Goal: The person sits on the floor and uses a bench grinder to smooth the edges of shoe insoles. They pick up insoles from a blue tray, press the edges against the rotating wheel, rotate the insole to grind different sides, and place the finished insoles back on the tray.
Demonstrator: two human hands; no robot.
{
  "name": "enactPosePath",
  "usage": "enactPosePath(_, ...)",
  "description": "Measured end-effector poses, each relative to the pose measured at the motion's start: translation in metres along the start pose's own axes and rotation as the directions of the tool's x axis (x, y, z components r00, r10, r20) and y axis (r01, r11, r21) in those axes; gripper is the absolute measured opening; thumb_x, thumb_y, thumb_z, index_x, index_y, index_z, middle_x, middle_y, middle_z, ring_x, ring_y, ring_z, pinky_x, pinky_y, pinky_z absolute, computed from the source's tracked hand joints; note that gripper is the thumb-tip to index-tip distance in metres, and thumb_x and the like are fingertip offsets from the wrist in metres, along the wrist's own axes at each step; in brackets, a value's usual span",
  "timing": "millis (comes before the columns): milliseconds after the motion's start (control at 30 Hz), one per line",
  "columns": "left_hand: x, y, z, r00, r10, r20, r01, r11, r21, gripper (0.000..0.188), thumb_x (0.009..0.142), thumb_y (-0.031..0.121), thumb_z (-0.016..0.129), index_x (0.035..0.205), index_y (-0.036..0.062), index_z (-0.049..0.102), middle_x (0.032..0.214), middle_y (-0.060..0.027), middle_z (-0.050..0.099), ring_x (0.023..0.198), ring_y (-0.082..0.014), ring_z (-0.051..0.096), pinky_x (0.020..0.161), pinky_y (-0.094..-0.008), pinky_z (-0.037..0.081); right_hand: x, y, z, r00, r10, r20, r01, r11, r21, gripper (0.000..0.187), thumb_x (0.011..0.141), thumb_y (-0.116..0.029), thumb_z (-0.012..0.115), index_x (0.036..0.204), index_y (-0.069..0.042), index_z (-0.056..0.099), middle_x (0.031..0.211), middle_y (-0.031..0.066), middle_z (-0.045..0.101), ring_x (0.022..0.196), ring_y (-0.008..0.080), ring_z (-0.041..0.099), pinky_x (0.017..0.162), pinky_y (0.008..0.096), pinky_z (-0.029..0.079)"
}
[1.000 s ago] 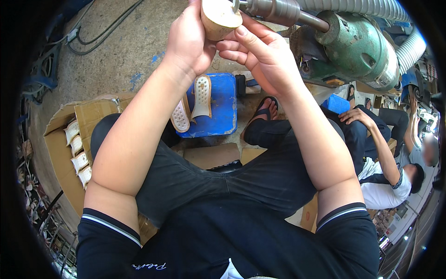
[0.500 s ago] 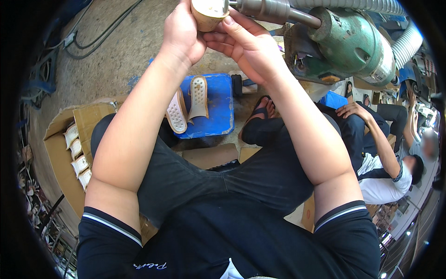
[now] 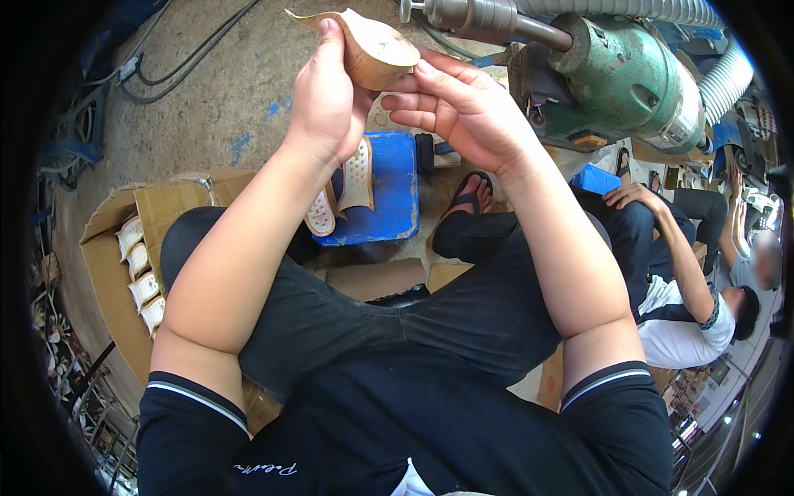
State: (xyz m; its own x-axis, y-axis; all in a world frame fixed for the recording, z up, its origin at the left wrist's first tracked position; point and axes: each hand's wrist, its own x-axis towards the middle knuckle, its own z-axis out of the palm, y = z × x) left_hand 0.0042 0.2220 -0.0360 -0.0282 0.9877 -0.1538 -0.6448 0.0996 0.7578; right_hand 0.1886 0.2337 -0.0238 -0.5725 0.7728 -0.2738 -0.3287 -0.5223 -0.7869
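A tan, cork-like wedge shoe sole (image 3: 376, 54) is up at the top of the head view, its thick heel end turned right and its thin, curved end pointing left. My left hand (image 3: 331, 103) grips its left side with the thumb pressed on the edge. At the heel end, the thumb and forefinger of my right hand (image 3: 459, 103) hold the rim while the other fingers stick out loosely below. Just right of the sole, apart from it, is the metal spindle (image 3: 475, 16) of a green motor-driven machine (image 3: 620, 78).
Two pale soles with holes (image 3: 357, 178) lie on a blue stool (image 3: 394, 198) beneath my hands, partly hidden by my left forearm. An open cardboard box (image 3: 124, 289) at left holds several more soles. Ribbed hoses (image 3: 628, 10) run behind the machine. Another person (image 3: 682, 322) sits at right.
Both hands have drawn the sole away from the spindle tip and tipped it, so more of its length and top now shows. The right hand's fingers have spread slightly.
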Motion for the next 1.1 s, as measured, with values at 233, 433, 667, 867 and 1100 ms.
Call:
enactPosePath(233, 0.002, 0.013, 0.006, 0.995, -0.029, -0.092, 0.035, 0.997, 0.066, 0.055, 0.115, 0.05, 0.033, 0.131, 0.0035, 0.058, 0.122, -0.0135, 0.068, 0.109, -0.0247, 0.07, 0.093, -0.0404, 0.059, 0.003, 0.003, 0.01, 0.995, -0.099, -0.015, 0.097, 0.989, -0.113, 0.059, 0.101, -0.019, 0.074, 0.151, 0.003, 0.051, 0.117, 0.0159, 0.074, 0.1, 0.0207, 0.075, 0.09, 0.0308, 0.063)
enactPosePath(433, 0.009, 0.015, 0.013, 0.999, 0.026, -0.027, -0.026, 1.0, 0.014, 0.049, 0.113, 0.052, 0.042, 0.125, 0.0089, 0.062, 0.106, -0.0066, 0.071, 0.093, -0.018, 0.072, 0.081, -0.0325, 0.061, 0.008, 0.003, 0.013, 0.983, -0.17, -0.062, 0.159, 0.975, -0.152, 0.054, 0.102, -0.021, 0.073, 0.147, 0.004, 0.055, 0.117, 0.0156, 0.074, 0.099, 0.0203, 0.075, 0.088, 0.0309, 0.063)
enactPosePath(667, 0.023, 0.014, 0.013, 0.994, 0.103, -0.02, -0.103, 0.995, 0.014, 0.049, 0.113, 0.051, 0.041, 0.12, 0.0077, 0.062, 0.105, -0.0064, 0.07, 0.094, -0.0169, 0.07, 0.084, -0.0322, 0.059, 0.02, 0.007, 0.013, 0.972, -0.229, -0.057, 0.22, 0.966, -0.133, 0.05, 0.104, -0.022, 0.071, 0.145, 0.003, 0.057, 0.122, 0.0146, 0.072, 0.102, 0.0215, 0.075, 0.09, 0.0342, 0.064)
enactPosePath(867, 0.028, 0.012, 0.015, 0.985, 0.165, -0.039, -0.165, 0.986, 0.022, 0.048, 0.113, 0.052, 0.042, 0.118, 0.0081, 0.062, 0.105, -0.0055, 0.069, 0.094, -0.0157, 0.069, 0.084, -0.0312, 0.058, 0.026, 0.007, 0.015, 0.97, -0.237, -0.06, 0.229, 0.966, -0.119, 0.047, 0.104, -0.022, 0.069, 0.142, 0.004, 0.059, 0.125, 0.0157, 0.071, 0.103, 0.0237, 0.074, 0.09, 0.037, 0.064)
enactPosePath(1100, 0.037, 0.009, 0.014, 0.97, 0.239, -0.04, -0.237, 0.97, 0.053, 0.047, 0.113, 0.052, 0.043, 0.115, 0.0089, 0.061, 0.103, -0.0044, 0.069, 0.093, -0.0147, 0.069, 0.083, -0.0305, 0.057, 0.03, 0.008, 0.015, 0.968, -0.24, -0.078, 0.231, 0.967, -0.107, 0.044, 0.106, -0.022, 0.066, 0.141, 0.004, 0.058, 0.125, 0.0162, 0.07, 0.104, 0.0253, 0.074, 0.093, 0.0392, 0.063)
